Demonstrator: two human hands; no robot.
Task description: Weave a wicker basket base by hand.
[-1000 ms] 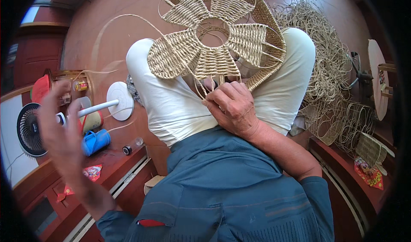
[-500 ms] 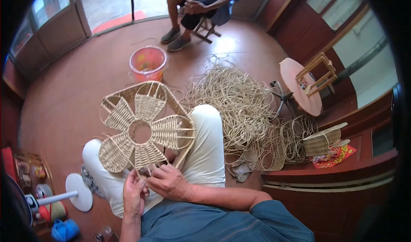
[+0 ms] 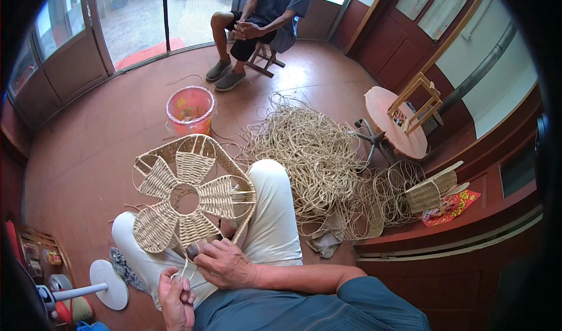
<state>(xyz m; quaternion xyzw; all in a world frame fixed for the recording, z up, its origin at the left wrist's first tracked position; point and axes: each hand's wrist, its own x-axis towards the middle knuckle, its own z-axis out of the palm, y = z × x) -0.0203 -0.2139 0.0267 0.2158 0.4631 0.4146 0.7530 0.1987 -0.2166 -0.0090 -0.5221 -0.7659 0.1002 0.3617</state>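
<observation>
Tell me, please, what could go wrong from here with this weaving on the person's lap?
The thin strand at the left hand might slip, and the weave near the right hand could loosen.

The woven piece rests on the white trousers, so a leg movement could shift it.

The big cord pile lies in loose, crossing loops beside the right knee; it may tangle or catch a foot.

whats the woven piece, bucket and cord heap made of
Woven piece: likely twisted grass or paper cord; ridged, tan, slight sheen. Bucket: probably smooth plastic; pinkish-red wall, bright rim. Cord heap: seemingly the same fibre; matching tan strands.
</observation>
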